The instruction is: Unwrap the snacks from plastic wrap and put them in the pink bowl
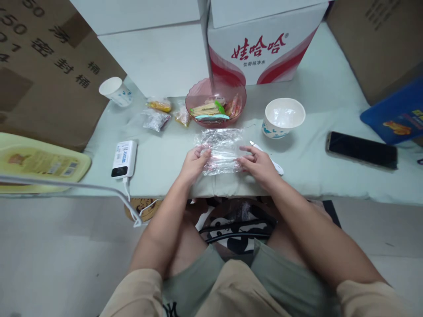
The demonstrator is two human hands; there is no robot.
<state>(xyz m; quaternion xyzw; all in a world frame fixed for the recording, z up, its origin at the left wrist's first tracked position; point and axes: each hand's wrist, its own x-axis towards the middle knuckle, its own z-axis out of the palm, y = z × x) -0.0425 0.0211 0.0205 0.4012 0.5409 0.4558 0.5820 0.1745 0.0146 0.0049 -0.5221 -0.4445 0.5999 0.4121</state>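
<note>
A crinkled clear plastic bag (223, 152) is stretched between my hands near the table's front edge. My left hand (195, 162) pinches its left side between thumb and fingers. On the opposite side my right hand (257, 163) grips the bag's edge, its index finger raised. Under the right hand lies a white slim tool (278, 168), partly covered by it. Just behind the bag stands a pink translucent bowl (239, 94) holding wooden sticks and small packets. Reddish spots show through the plastic, too blurred to make out.
A paper bowl (286, 113) and a phone (361, 149) are to the right. Small filled bags (157, 119), a paper cup (116, 91) and a power bank (124, 158) with a cable sit left. Boxes (264, 48) wall off the back. A yellow bottle (42, 160) lies far left.
</note>
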